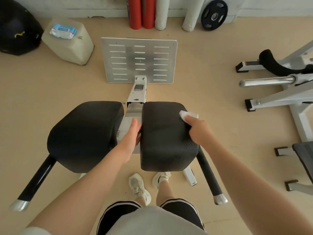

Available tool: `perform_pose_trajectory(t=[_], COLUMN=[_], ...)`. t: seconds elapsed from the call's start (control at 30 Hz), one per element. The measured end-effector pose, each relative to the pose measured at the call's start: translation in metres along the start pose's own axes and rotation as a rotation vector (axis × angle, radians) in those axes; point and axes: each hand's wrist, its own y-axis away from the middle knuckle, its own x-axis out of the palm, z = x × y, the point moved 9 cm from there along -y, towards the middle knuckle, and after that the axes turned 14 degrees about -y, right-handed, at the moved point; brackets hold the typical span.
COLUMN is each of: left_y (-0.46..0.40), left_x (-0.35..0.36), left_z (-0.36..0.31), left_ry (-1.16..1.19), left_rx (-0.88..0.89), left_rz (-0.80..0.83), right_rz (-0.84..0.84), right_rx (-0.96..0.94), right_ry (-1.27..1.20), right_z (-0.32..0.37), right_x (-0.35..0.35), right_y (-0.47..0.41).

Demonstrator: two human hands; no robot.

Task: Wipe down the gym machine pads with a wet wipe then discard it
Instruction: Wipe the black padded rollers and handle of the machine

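Two black pads of a gym machine sit side by side below me, the left pad (pixel 84 134) and the right pad (pixel 164 136). My right hand (pixel 197 129) presses a white wet wipe (pixel 187 114) against the far right corner of the right pad. My left hand (pixel 131 138) rests flat in the gap between the pads, fingers against the inner side of the right pad. Two black handle bars with silver caps, the left bar (pixel 36 182) and the right bar (pixel 210 177), stick out towards me.
A slotted metal footplate (pixel 138 60) stands beyond the pads. A pack of wet wipes (pixel 63 31) lies on a pale jug (pixel 67 48) at the far left, next to a black bag (pixel 17 26). Foam rollers (pixel 142 12), a weight plate (pixel 214 14) and another machine (pixel 279 78) stand behind and right.
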Motion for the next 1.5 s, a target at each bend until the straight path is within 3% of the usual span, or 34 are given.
perform_pose_trajectory(t=[0.07,0.17,0.33,0.43,0.67,0.8,1.03,1.17,1.37,1.5], left_y=[0.0,0.001,0.011,0.01,0.016,0.016,0.017,0.018,0.021,0.023], left_x=[-0.001,-0.001,-0.002,-0.004,0.006,0.007,0.006,0.007,0.021,0.021], left_z=[0.003,0.002,-0.004,0.003,0.016,0.014,0.01,0.021,0.033,0.039], left_ry=[-0.023,0.042,0.209,0.246,0.014,0.015,0.093,0.183,0.139,0.117], left_rx=[0.016,0.049,0.149,0.153,0.107,0.124,0.206,0.213,0.175,0.151], left_rz=[-0.003,-0.002,0.061,0.079,0.055,0.044,0.004,-0.037,-0.148,-0.213], right_rz=[-0.038,-0.166,-0.184,-0.188,-0.443,-0.578,-0.432,-0.433,-0.711,-0.698], right_rx=[0.021,-0.105,-0.478,-0.586,-0.314,-0.239,-0.663,-0.795,-0.503,-0.551], right_ry=[-0.012,-0.012,0.085,0.156,-0.019,-0.079,0.018,0.067,-0.052,-0.101], right_z=[-0.003,0.022,0.091,0.1,0.003,-0.019,0.065,0.064,-0.054,-0.05], right_x=[-0.003,0.016,0.097,0.117,0.025,0.011,0.132,0.129,0.045,0.054], right_y=[0.005,0.018,0.047,0.055,0.046,0.051,0.071,0.076,0.066,0.063])
